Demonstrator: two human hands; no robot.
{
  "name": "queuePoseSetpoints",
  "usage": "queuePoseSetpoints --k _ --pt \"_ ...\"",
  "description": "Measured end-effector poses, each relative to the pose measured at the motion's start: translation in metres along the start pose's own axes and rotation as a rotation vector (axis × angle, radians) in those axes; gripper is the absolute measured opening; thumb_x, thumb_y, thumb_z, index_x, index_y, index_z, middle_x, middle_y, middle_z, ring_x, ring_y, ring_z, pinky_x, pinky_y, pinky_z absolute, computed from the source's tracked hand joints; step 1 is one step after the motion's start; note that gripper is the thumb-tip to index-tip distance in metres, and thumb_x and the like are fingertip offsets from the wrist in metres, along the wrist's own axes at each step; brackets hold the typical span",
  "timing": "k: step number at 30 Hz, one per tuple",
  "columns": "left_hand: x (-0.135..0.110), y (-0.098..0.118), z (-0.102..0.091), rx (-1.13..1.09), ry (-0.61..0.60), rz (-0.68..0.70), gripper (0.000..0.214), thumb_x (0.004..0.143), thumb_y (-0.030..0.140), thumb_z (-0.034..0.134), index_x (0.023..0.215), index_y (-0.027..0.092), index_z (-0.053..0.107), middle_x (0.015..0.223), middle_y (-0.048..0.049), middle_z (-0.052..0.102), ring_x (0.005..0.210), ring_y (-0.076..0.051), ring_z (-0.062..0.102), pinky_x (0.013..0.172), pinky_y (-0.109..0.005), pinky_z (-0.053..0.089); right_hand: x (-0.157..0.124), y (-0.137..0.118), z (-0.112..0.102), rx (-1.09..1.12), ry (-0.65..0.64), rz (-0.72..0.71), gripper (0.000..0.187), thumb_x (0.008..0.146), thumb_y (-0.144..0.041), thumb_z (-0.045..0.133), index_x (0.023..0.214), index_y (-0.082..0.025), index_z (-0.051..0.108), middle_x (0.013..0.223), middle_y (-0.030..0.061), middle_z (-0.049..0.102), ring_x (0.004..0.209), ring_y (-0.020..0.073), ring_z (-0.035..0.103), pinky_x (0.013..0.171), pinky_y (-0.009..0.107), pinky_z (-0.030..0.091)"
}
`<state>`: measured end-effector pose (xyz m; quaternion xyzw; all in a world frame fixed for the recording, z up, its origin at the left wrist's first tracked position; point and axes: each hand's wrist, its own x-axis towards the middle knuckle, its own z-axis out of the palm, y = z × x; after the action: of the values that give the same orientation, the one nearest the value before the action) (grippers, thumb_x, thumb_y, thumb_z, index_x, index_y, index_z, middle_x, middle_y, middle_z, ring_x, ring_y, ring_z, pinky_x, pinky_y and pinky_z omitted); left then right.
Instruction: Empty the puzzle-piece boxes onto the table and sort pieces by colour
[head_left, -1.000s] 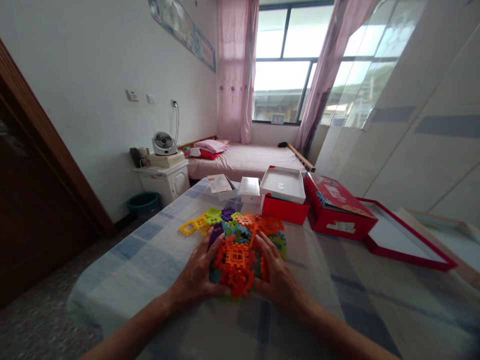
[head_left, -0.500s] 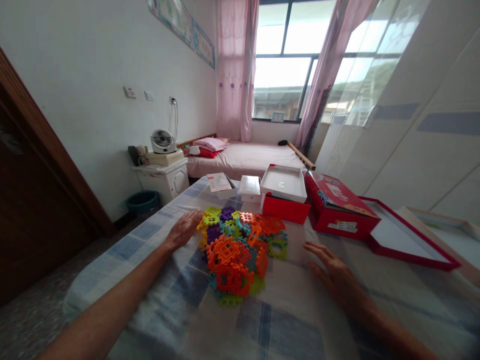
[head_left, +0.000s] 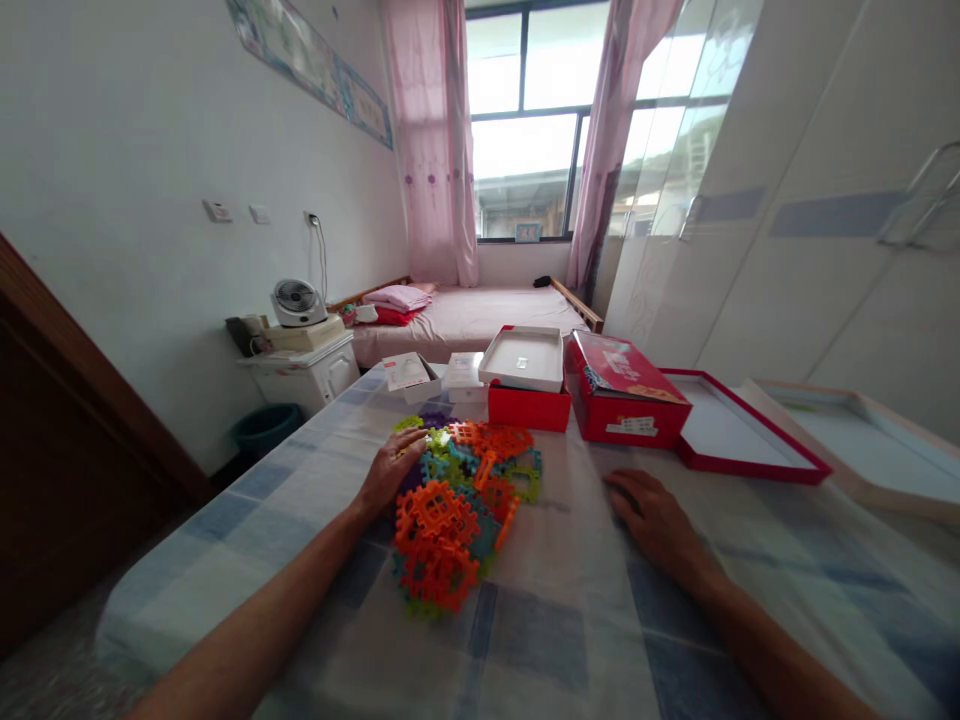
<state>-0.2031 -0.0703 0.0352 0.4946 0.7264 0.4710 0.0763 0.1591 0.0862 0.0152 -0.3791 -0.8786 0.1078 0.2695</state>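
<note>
A heap of interlocking plastic toy tiles [head_left: 459,500], orange, green, purple, yellow and blue, lies on the blue-and-white checked tablecloth [head_left: 300,500]. My left hand [head_left: 390,468] rests against the heap's left side, fingers stretched along the tiles and holding nothing. My right hand [head_left: 654,518] lies palm down on the cloth to the right of the heap, apart from it, fingers loosely bent and empty.
Behind the heap stand a red box with a white tray on it [head_left: 525,385], a red printed box [head_left: 622,400], an open red-rimmed lid [head_left: 739,440] and small white boxes [head_left: 409,375]. A bed [head_left: 465,315], a bedside cabinet with a fan [head_left: 296,350] and a green bin [head_left: 259,430] lie beyond.
Both hands left the heap's near end and spread apart. The left then came back against the heap's left side; the right settled on the cloth at the right. The camera turned right.
</note>
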Motion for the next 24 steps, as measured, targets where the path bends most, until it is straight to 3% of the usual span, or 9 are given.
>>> queuePoseSetpoints --k 10,14,16,19,21,24 --pt "0.004 0.052 0.074 -0.048 0.047 -0.039 0.032 0.078 0.037 0.054 0.098 0.018 0.070 0.124 -0.0099 0.055 0.119 -0.025 0.049 0.103 -0.039 0.035 0.001 -0.008 -0.002 0.064 0.031 0.058 0.039 0.089 -0.032 0.035 0.111 -0.014 0.061 0.111 0.0116 0.062 0.104 0.0225 0.057 0.096 0.039 0.042" --pt "0.007 0.065 0.096 -0.048 0.047 -0.062 0.030 0.078 0.035 0.054 0.096 0.017 0.071 0.119 -0.0100 0.058 0.117 -0.025 0.050 0.103 -0.037 0.034 0.000 -0.011 -0.006 0.085 0.140 0.016 0.037 0.091 -0.034 0.036 0.117 -0.019 0.057 0.116 0.0096 0.059 0.108 0.0225 0.054 0.096 0.042 0.041" --pt "0.007 0.069 0.103 -0.050 0.049 -0.072 0.031 0.078 0.034 0.054 0.097 0.016 0.071 0.116 -0.0101 0.060 0.115 -0.024 0.051 0.103 -0.036 0.034 -0.004 -0.022 -0.014 0.058 0.200 -0.104 0.034 0.091 -0.032 0.039 0.119 -0.021 0.055 0.121 0.0090 0.056 0.115 0.0229 0.049 0.099 0.044 0.037" --pt "0.008 0.073 0.110 -0.054 0.059 -0.085 0.029 0.077 0.032 0.055 0.095 0.016 0.071 0.113 -0.0096 0.062 0.113 -0.023 0.053 0.102 -0.035 0.034 -0.017 -0.060 -0.032 0.071 0.177 -0.442 0.030 0.090 -0.027 0.044 0.118 -0.021 0.054 0.124 0.0077 0.054 0.123 0.0221 0.040 0.102 0.043 0.033" --pt "0.008 0.074 0.112 -0.061 0.063 -0.088 0.027 0.077 0.031 0.056 0.094 0.017 0.071 0.110 -0.0086 0.065 0.111 -0.023 0.054 0.102 -0.034 0.035 -0.032 -0.096 -0.042 0.112 0.112 -0.696 0.029 0.088 -0.030 0.049 0.116 -0.021 0.054 0.122 0.0062 0.056 0.124 0.0218 0.039 0.102 0.042 0.032" --pt "0.009 0.074 0.113 -0.082 0.054 -0.092 0.026 0.077 0.029 0.056 0.094 0.018 0.072 0.104 -0.0067 0.068 0.108 -0.022 0.056 0.100 -0.034 0.036 -0.055 -0.149 -0.044 0.103 -0.110 -1.039 0.028 0.089 -0.036 0.046 0.112 -0.021 0.055 0.121 0.0040 0.057 0.118 0.0190 0.042 0.101 0.039 0.032"
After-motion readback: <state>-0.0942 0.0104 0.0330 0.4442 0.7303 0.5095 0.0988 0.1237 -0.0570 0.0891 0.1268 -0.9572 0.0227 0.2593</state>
